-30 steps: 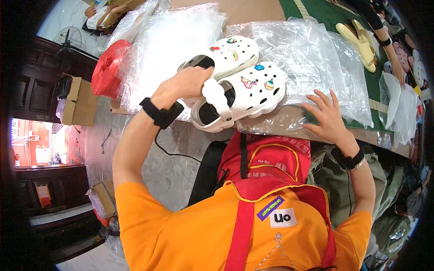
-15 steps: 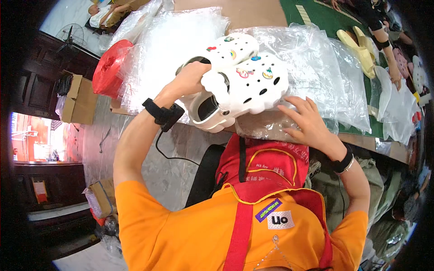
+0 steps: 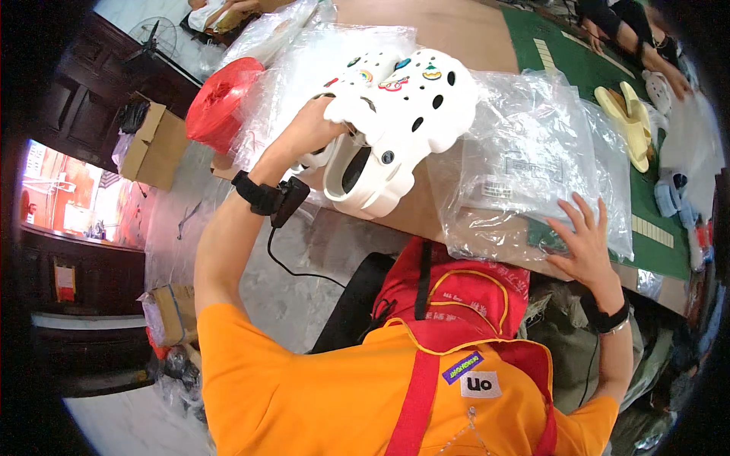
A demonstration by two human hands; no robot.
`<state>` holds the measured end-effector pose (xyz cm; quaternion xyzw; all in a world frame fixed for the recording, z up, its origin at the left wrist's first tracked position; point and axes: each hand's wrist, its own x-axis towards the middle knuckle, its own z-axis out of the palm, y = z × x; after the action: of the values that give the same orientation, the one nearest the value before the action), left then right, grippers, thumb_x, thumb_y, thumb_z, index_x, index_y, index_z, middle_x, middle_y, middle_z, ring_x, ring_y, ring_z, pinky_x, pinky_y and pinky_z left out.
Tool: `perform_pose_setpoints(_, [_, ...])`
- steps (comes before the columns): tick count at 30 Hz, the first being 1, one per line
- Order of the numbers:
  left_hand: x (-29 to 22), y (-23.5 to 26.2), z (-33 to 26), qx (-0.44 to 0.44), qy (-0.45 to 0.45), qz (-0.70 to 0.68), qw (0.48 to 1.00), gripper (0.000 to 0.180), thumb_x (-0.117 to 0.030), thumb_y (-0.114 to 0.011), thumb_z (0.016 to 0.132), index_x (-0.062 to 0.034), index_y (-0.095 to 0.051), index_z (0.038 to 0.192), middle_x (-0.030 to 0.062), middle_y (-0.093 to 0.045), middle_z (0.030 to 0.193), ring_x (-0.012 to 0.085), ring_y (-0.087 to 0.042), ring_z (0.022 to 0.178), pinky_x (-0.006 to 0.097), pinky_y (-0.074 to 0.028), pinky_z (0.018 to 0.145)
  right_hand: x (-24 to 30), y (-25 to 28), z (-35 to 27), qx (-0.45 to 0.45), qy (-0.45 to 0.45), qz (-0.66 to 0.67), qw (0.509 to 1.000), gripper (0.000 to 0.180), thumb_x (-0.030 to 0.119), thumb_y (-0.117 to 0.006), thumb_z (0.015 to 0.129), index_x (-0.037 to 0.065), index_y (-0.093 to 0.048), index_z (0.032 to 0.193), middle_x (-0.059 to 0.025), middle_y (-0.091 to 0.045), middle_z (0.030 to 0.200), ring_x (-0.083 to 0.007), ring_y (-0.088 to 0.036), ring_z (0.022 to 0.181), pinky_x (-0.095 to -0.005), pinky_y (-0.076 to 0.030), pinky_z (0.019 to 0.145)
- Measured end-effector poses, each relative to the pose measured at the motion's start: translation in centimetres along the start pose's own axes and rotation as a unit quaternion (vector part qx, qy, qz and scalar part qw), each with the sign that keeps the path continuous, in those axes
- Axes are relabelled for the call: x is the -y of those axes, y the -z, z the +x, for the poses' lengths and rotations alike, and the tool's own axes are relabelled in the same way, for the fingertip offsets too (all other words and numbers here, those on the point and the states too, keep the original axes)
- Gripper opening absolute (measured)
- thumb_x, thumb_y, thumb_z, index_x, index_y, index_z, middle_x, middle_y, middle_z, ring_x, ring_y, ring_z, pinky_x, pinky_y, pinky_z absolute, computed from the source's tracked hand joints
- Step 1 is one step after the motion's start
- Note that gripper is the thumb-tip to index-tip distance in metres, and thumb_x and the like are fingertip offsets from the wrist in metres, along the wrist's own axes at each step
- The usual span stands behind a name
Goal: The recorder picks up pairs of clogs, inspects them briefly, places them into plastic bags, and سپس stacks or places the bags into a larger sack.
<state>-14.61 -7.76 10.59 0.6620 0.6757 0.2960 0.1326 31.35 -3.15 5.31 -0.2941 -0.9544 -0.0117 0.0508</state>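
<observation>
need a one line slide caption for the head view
Left hand lifts a pair of white clogs above the table while right hand rests on clear plastic bags.

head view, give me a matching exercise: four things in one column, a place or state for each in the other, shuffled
Things:
1. white clogs
2. clear plastic bags
3. yellow sandals
4. red plastic bag

Places or states:
A. lying on the green mat
B. held up in the left hand
C. at the table's far left edge
D. flat on the table, under the right hand

Pairs: 1-B, 2-D, 3-A, 4-C
</observation>
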Motion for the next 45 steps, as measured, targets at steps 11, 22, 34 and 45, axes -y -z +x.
perform_pose_setpoints(11, [4.3,-1.8,-1.3,0.046,0.194,0.191,0.961,0.046,-0.038,-0.063,0.075,0.0032,-0.060,0.097,0.0246,-0.061,0.097,0.0372,-0.060,0.091,0.042,-0.047,0.078,-3.2,-2.1,-0.2,0.020,-0.136,0.039,0.990,0.075,0.011,-0.071,0.063,0.014,-0.040,0.131,-0.0135,-0.030,0.140,-0.0330,-0.034,0.125,-0.0515,-0.025,0.102])
perform_pose_setpoints(22, [5.6,-2.0,-2.4,0.107,0.101,0.094,0.985,0.069,-0.052,-0.060,0.074,0.0047,-0.048,0.111,0.0262,-0.061,0.096,0.0388,-0.059,0.094,0.041,-0.045,0.081,-3.0,-1.4,1.1,-0.046,-0.130,0.142,0.980,0.047,0.006,-0.060,0.077,0.005,-0.048,0.122,-0.0169,-0.042,0.130,-0.0347,-0.047,0.113,-0.0366,-0.039,0.093])
perform_pose_setpoints(34, [4.1,-3.1,-3.2,-0.014,0.145,0.170,0.975,0.042,-0.041,-0.057,0.080,0.0002,-0.064,0.087,0.0237,-0.063,0.079,0.0399,-0.060,0.078,0.045,-0.047,0.070,-1.3,0.5,2.3,0.011,-0.237,0.297,0.925,0.043,0.011,-0.064,0.075,0.005,-0.055,0.116,-0.0119,-0.059,0.110,-0.0241,-0.055,0.100,-0.0322,-0.045,0.081])
perform_pose_setpoints(45, [2.9,0.4,-7.2,-0.103,0.032,-0.005,0.994,0.021,-0.013,-0.060,0.077,0.0019,-0.056,0.092,0.0115,-0.061,0.085,0.0209,-0.059,0.075,0.030,-0.047,0.068,0.1,1.6,2.1,-0.054,-0.168,0.215,0.960,0.063,0.005,-0.058,0.071,0.007,-0.039,0.131,-0.0175,-0.046,0.127,-0.0350,-0.058,0.089,-0.0364,-0.048,0.074])
